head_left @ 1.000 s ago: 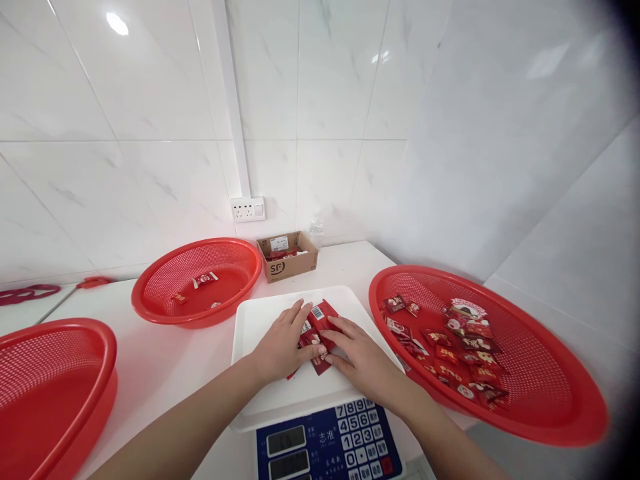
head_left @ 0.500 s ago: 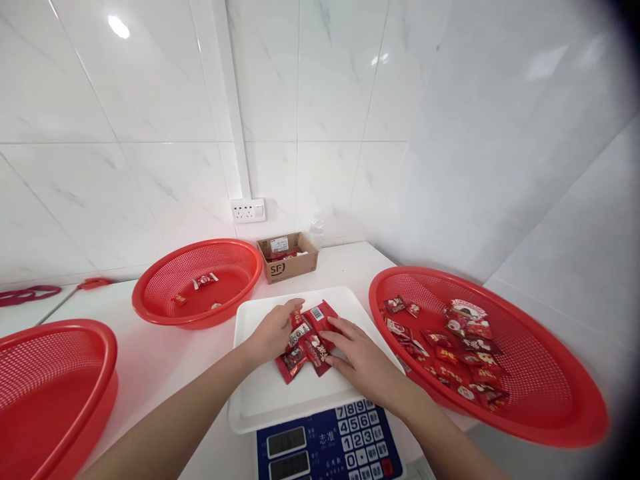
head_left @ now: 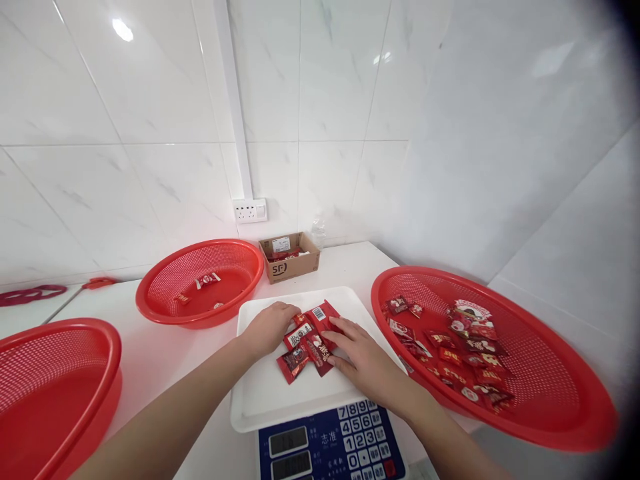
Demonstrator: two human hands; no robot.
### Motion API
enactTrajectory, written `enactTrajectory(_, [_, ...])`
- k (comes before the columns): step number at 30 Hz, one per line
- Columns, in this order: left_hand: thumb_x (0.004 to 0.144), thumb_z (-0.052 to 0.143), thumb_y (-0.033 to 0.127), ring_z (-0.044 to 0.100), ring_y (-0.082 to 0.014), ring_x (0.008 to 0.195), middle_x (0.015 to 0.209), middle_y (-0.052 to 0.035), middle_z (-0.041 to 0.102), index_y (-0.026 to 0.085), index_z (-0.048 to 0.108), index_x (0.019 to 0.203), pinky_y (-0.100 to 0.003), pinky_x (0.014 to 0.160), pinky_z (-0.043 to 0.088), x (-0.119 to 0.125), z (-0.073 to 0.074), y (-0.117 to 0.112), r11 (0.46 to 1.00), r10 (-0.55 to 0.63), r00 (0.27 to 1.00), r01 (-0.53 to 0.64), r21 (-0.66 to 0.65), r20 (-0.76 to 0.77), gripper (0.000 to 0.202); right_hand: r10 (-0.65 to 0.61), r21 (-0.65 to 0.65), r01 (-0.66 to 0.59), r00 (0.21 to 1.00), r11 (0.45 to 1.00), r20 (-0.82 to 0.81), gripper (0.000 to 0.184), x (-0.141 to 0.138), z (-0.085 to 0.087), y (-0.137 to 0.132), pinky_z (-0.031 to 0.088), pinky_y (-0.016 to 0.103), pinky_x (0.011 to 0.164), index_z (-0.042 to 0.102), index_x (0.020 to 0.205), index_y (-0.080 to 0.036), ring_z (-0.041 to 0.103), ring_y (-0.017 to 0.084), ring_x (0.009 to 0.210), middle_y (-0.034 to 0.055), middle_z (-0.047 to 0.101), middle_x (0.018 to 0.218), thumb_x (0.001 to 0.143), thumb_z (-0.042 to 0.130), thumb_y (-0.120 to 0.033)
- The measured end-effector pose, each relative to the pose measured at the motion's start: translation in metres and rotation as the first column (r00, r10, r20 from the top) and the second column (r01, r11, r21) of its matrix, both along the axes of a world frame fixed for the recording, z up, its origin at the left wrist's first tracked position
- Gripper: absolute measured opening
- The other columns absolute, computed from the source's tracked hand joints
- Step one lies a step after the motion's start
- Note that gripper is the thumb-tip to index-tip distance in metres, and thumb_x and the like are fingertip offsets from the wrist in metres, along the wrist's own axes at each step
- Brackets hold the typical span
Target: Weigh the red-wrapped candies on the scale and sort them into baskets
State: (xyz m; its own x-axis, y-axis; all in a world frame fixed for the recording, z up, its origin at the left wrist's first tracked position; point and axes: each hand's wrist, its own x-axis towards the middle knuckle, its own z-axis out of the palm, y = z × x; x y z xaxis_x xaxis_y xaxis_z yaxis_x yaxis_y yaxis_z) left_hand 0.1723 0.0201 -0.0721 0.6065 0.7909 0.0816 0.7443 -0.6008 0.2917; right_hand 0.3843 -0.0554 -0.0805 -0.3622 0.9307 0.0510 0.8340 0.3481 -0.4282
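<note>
Several red wrapped snack packets [head_left: 293,363] lie in an overlapping pile on the white tray [head_left: 265,400] of a digital scale [head_left: 327,443]. At the pile's left edge is my left hand [head_left: 271,327], its fingers gently bent and touching the packets; its thumb is hidden. My right hand [head_left: 363,350] rests on the right side, fingers spread with their tips on a red packet with a barcode [head_left: 319,314]. Neither hand lifts anything. Below the tray, the scale's blue panel shows a keypad and displays whose digits I cannot read.
A large red basket [head_left: 560,400] at right holds many mixed red packets. Two more red baskets stand at left: the back one [head_left: 150,300] has a few packets, the near one [head_left: 110,340] is partly cut off. An open cardboard box [head_left: 295,267] sits by the wall beside a clear bottle [head_left: 319,230].
My left hand has drawn back slightly to the left, uncovering more of the packet with white lettering. The right hand stays almost in place. The view has shifted a little.
</note>
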Motion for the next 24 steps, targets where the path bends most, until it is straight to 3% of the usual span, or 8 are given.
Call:
enactTrajectory(8, [0.082, 0.043, 0.008, 0.055, -0.0231, 0.105, 0.106, -0.011, 0.064, 0.015, 0.057, 0.112, -0.035, 0.092, 0.04, 0.002, 0.0, 0.004, 0.991, -0.078, 0.99, 0.089, 0.096, -0.116, 0.033, -0.006, -0.006, 0.006, 1.0, 1.0, -0.005, 0.042, -0.001, 0.001, 0.0, 0.024, 0.048, 0.109, 0.053, 0.126, -0.021, 0.029, 0.026, 0.132, 0.0083, 0.038, 0.142, 0.085, 0.051, -0.03])
enactTrajectory(24, [0.087, 0.034, 0.018, 0.059, -0.0213, 0.087, 0.088, -0.0081, 0.065, 0.019, 0.062, 0.091, -0.031, 0.073, 0.044, -0.004, -0.011, 0.017, 0.992, 0.049, 0.999, -0.046, 0.113, -0.018, 0.029, -0.013, -0.033, 0.014, 0.999, 0.999, 0.035, 0.044, -0.002, 0.004, 0.0, 0.023, 0.047, 0.11, 0.051, 0.128, -0.019, 0.027, 0.026, 0.133, 0.0094, 0.035, 0.144, 0.085, 0.049, -0.031])
